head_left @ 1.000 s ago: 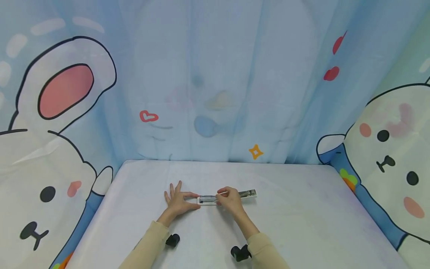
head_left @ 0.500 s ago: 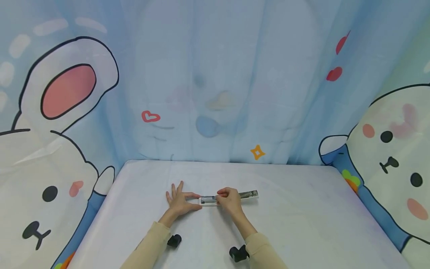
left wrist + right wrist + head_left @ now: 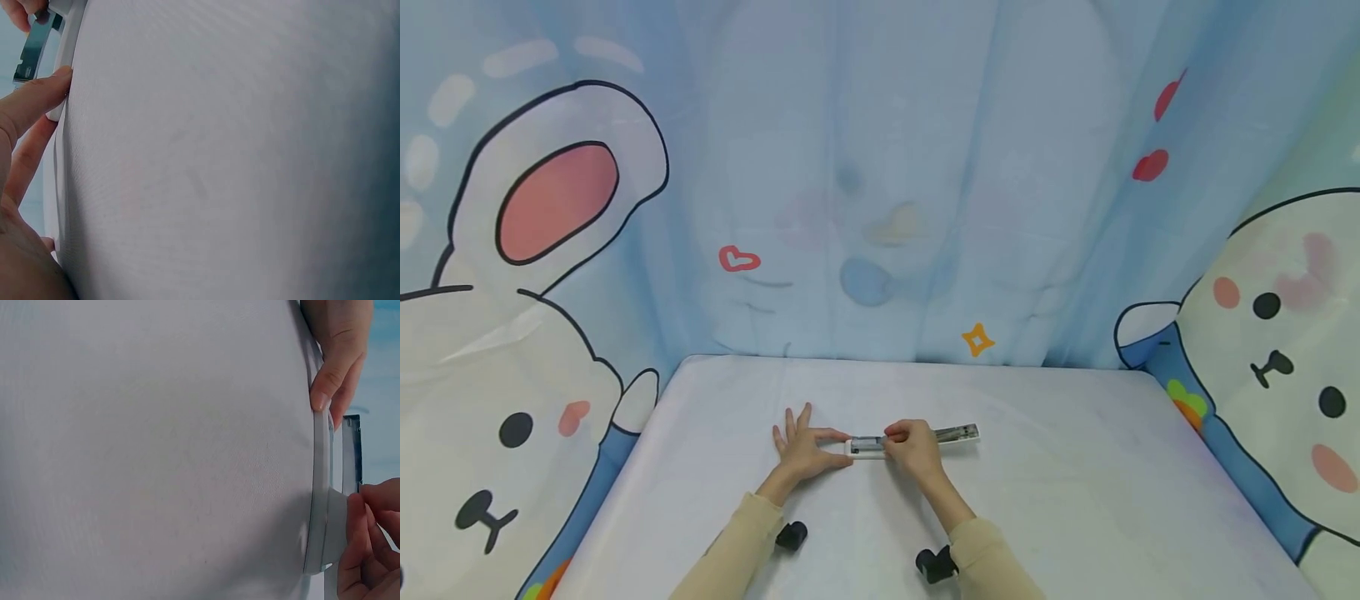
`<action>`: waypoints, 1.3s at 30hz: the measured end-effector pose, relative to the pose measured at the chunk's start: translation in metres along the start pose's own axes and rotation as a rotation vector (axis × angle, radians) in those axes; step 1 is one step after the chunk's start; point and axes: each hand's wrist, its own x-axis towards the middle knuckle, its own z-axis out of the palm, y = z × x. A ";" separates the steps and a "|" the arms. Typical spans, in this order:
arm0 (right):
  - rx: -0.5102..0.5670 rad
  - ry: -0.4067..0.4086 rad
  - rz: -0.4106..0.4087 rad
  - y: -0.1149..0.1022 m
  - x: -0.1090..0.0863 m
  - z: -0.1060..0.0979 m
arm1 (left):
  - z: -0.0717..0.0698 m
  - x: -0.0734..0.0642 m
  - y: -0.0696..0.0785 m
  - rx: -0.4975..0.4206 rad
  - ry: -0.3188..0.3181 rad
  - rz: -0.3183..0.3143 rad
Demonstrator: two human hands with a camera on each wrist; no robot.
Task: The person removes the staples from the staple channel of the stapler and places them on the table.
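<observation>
A white stapler (image 3: 868,455) lies on the table, swung open, its top arm (image 3: 958,433) slanting off to the right. Its metal rail (image 3: 353,450) stands raised above the base. My left hand (image 3: 801,454) holds the left end of the base between thumb and index finger, the other fingers spread. At the middle of the stapler, my right hand (image 3: 917,450) pinches the metal rail with thumb and fingertips. In the right wrist view those fingertips (image 3: 359,503) sit at the rail's edge. I cannot tell whether a small piece is between them; the hinge is hidden behind this hand.
A white cloth covers the table (image 3: 1075,475). Black wrist cameras (image 3: 792,536) hang beside both beige sleeves (image 3: 730,546). A blue curtain (image 3: 880,167) with cartoon prints stands behind the table's back edge and along both sides.
The whole head view has shifted slightly, so everything appears a little farther right. Both hands keep their places on the stapler, with no clear change in grip.
</observation>
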 end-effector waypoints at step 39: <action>0.052 -0.139 -0.037 0.002 -0.022 -0.018 | -0.001 -0.001 0.002 -0.008 0.003 -0.003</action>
